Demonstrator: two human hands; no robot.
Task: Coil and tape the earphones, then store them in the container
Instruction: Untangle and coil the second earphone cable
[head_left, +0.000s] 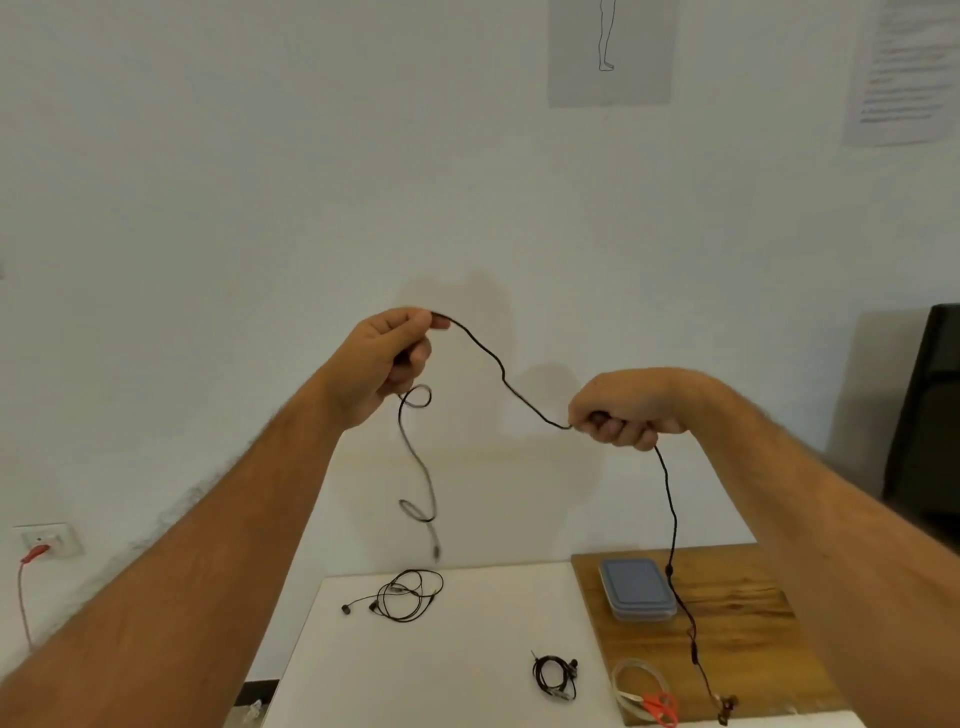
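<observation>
I hold a black earphone cable (501, 371) stretched in the air between both hands. My left hand (387, 358) grips one part up high, and the plug end dangles below it in loose curls. My right hand (626, 408) grips the cable lower and to the right. From there the cord hangs down to the earbuds (724, 706) near the wooden board. A grey lidded container (636, 587) sits shut on that board (737, 613). A roll of clear tape (636, 680) lies at the board's front.
On the white table (483, 639) lie a loose tangle of earphones (402, 597) at the back and a small coiled pair (556, 675) nearer me. Red scissors (660, 706) lie beside the tape. A wall socket with a red plug (44, 543) is at the left. A dark chair (930, 415) stands at the right.
</observation>
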